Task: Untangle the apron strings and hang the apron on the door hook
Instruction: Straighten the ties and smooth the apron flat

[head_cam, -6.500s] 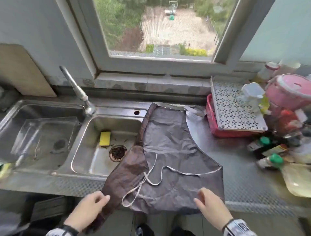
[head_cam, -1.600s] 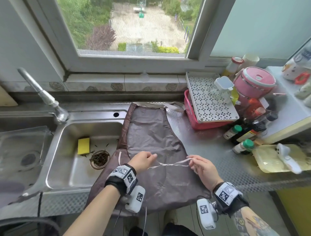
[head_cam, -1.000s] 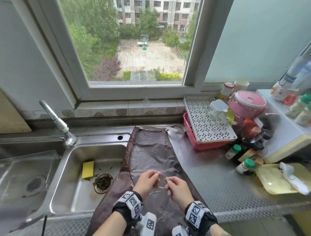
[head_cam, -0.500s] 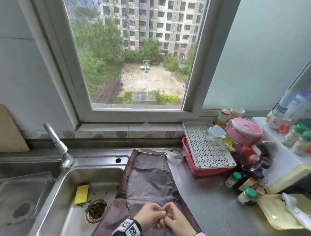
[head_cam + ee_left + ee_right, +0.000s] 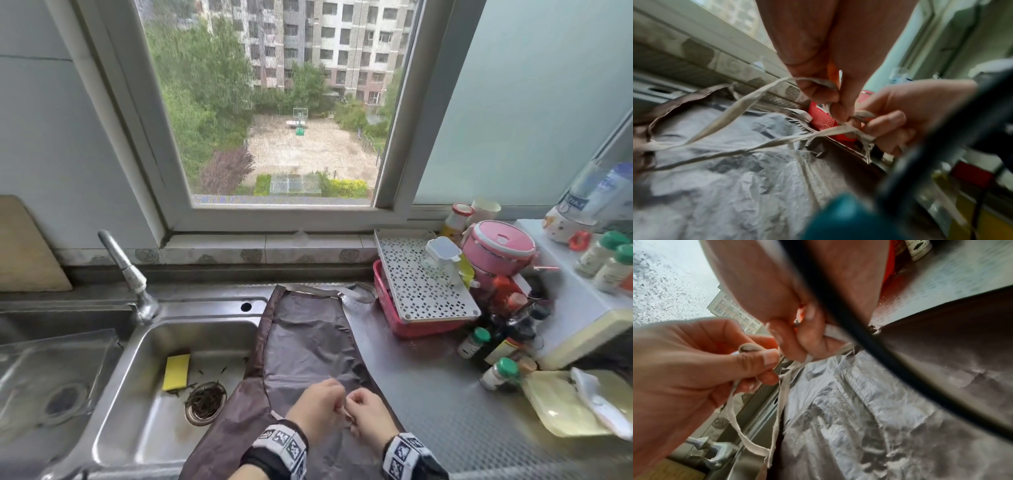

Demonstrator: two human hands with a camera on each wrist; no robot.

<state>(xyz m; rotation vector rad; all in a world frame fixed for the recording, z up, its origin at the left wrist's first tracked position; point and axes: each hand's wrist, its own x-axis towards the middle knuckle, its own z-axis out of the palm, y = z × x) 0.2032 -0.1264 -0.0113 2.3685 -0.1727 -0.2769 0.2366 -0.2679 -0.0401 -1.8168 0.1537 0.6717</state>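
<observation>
A dark brown apron (image 5: 308, 342) lies flat on the steel counter, its left edge over the sink rim. Both hands meet above its lower part. My left hand (image 5: 320, 402) and right hand (image 5: 364, 411) each pinch the pale apron strings (image 5: 735, 110) where they bunch between the fingertips. In the left wrist view my left hand (image 5: 833, 104) grips the strip from above, and two strands trail back to the apron (image 5: 735, 170). The right wrist view has my right hand (image 5: 795, 340) pinching the strings (image 5: 731, 415) opposite the left hand's fingers (image 5: 766, 360). No door hook is in view.
A steel sink (image 5: 113, 438) with a yellow sponge (image 5: 176, 371) and a faucet (image 5: 126, 270) lies to the left. To the right stand a red basket (image 5: 394, 322) under a white perforated tray (image 5: 421, 291), a pink pot (image 5: 496, 246) and several bottles (image 5: 500, 375). A window is ahead.
The hands held the string stretched apart, then came together and now pinch it fingertip to fingertip. The head view has tilted up toward the window. The apron has not moved.
</observation>
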